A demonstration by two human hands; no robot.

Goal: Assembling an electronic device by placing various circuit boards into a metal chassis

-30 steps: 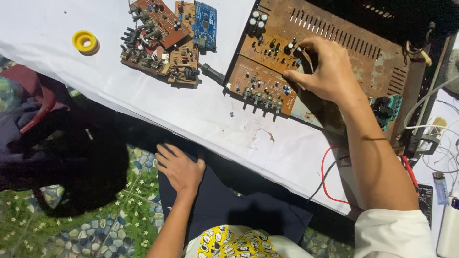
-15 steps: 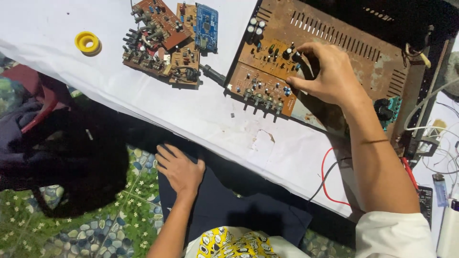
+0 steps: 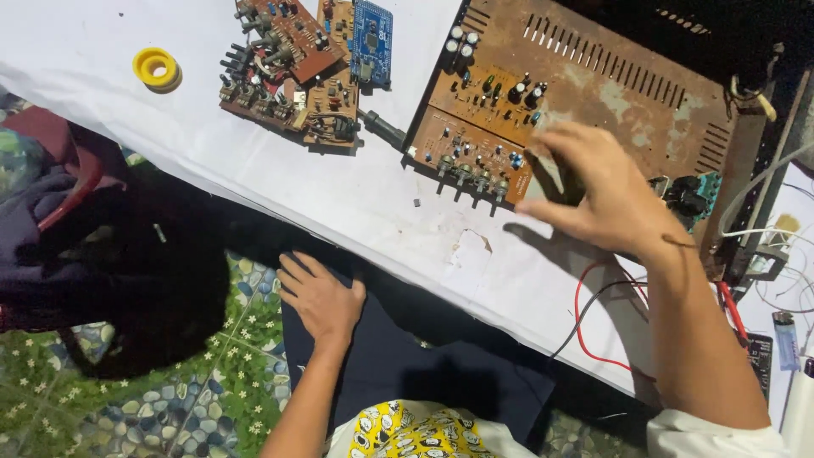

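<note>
White-sheeted table [image 3: 127, 119] over pebble-patterned floor [image 3: 212, 399] (right hand [image 3: 606, 195] loosely spread above circuit board [image 3: 475, 140]).

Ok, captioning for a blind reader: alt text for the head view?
Right hand hovers blurred over the brown circuit board on a white-covered table; left hand rests on a dark-clothed lap. Smaller boards and a yellow ring lie nearby.

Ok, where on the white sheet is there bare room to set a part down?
Free: the wide white sheet left of and below the yellow ring, and the strip between the small boards and the sheet's near edge. Crowded: around the large brown board under the right hand, and the wires at far right. The left hand rests off the sheet.
</note>
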